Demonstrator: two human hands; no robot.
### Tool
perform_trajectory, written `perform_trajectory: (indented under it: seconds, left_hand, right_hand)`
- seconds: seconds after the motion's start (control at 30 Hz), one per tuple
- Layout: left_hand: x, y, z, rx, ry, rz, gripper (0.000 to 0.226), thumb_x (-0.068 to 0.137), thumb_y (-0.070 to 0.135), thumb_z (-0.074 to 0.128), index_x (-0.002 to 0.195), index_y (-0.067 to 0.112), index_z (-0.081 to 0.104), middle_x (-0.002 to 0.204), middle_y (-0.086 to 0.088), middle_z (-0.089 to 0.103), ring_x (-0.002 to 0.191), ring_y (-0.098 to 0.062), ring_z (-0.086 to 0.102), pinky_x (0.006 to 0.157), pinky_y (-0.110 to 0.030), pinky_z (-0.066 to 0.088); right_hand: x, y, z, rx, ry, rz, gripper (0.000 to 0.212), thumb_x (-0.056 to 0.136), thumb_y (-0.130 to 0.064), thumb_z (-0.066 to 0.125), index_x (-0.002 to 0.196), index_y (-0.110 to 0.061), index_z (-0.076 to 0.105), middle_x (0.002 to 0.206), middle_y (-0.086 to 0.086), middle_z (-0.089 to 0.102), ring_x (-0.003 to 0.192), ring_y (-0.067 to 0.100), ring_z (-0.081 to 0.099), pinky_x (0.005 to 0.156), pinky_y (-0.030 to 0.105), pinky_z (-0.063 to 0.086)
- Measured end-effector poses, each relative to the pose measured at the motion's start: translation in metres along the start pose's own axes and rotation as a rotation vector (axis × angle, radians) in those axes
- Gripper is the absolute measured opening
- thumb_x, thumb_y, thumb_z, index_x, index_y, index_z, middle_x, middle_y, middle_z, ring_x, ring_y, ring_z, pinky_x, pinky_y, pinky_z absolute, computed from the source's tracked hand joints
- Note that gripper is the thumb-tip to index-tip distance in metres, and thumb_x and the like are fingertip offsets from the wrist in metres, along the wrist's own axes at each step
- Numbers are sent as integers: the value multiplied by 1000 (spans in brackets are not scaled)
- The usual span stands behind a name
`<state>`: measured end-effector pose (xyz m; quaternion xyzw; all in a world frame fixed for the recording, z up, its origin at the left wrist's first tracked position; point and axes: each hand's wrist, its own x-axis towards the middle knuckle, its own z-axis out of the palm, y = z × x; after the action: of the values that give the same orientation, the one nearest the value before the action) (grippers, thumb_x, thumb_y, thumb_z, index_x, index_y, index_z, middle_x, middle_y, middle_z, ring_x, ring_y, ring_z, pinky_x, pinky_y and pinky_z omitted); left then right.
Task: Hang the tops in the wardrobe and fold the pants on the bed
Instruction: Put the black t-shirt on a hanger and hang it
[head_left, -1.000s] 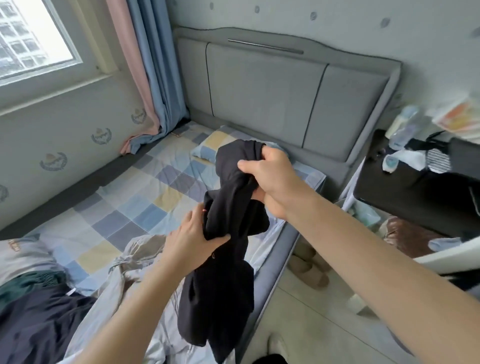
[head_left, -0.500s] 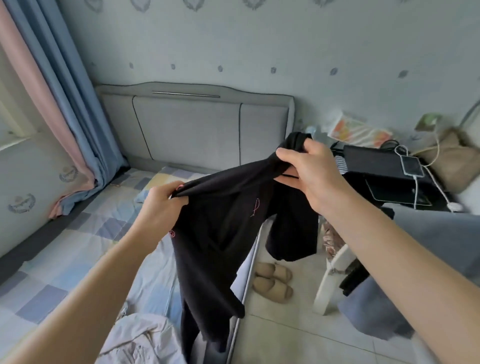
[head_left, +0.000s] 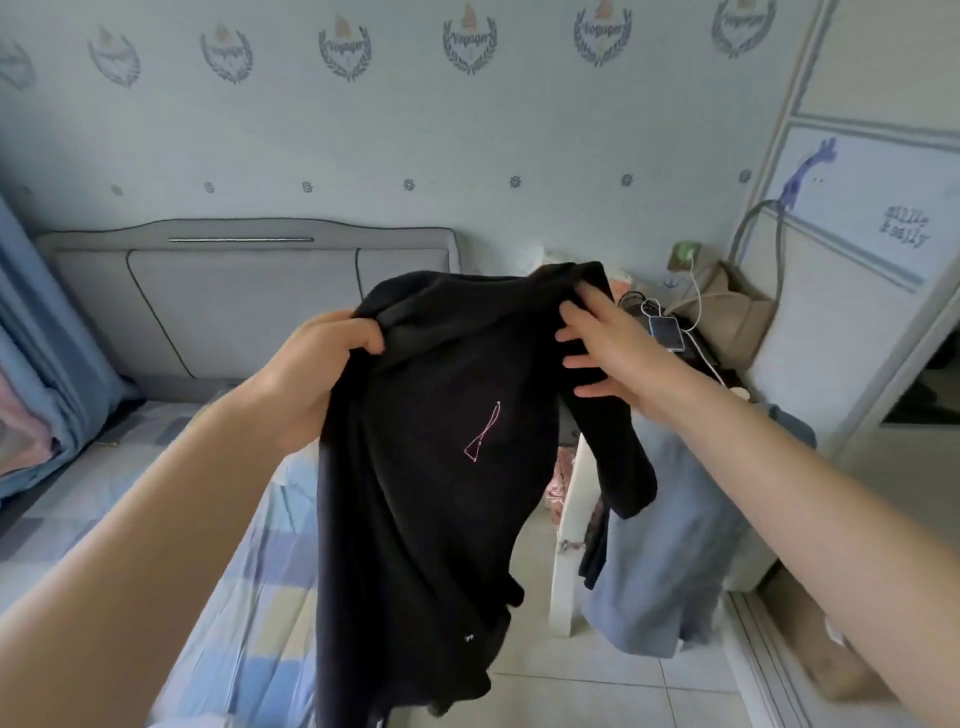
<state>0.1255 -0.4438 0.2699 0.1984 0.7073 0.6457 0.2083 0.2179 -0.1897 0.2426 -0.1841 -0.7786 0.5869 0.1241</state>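
Note:
A black top (head_left: 441, 467) with a small pink line drawing on its chest hangs in front of me, spread between both hands. My left hand (head_left: 317, 364) is closed on its left shoulder. My right hand (head_left: 602, 343) holds the right shoulder with the thumb tucked behind the cloth and the fingers spread across the front. One sleeve dangles at the right. The bed (head_left: 156, 519) with its checked sheet lies below at the left. The wardrobe (head_left: 857, 291) stands at the right edge, with a dark opening visible in it.
A grey padded headboard (head_left: 249, 296) backs the bed. A white chair (head_left: 566, 545) draped with blue and dark clothes stands right of the top. Behind it a desk holds a phone (head_left: 665, 332) on a cable and a beige bag (head_left: 732, 312). Blue curtains (head_left: 47, 364) hang at the left.
The view swung right from the bed toward the wardrobe. The bunched top was raised and spread out between my hands, and my right fingers have fanned out over its front.

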Motion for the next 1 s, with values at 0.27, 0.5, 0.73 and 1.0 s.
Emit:
perform_trajectory:
  seconds: [0.27, 0.5, 0.73, 1.0]
  left_hand:
    - [9, 15, 88, -62, -37, 18, 16, 77, 6, 47, 66, 16, 53, 57, 2, 53, 50, -11, 54, 47, -18, 44]
    - [14, 10, 135, 58, -121, 94, 22, 73, 3, 50, 66, 17, 66, 62, -2, 59, 56, -12, 60, 48, -19, 49]
    - [44, -22, 140, 436, -91, 28, 26, 63, -8, 52, 58, 12, 69, 54, -4, 59, 50, -14, 57, 49, -16, 43]
    - [62, -82, 222, 1143, -495, -38, 15, 77, 20, 66, 92, 20, 62, 94, 6, 66, 79, -11, 61, 72, -27, 48]
  right_hand:
    - [-46, 132, -7, -19, -446, 264, 76, 86, -63, 55, 135, -69, -2, 104, -19, 56, 82, -3, 58, 63, 10, 43]
    - [-72, 208, -24, 323, -657, 581, 45, 89, -63, 47, 101, -23, 63, 83, 2, 58, 74, 19, 56, 73, 39, 48]
    - [-73, 180, -111, 78, 1, 230, 13, 93, -12, 58, 102, -11, 67, 101, 19, 69, 88, 18, 63, 83, 37, 52]
    - [-95, 119, -169, -87, -6, -242, 27, 91, -4, 57, 93, -29, 67, 89, -11, 68, 87, -4, 60, 84, 13, 43]
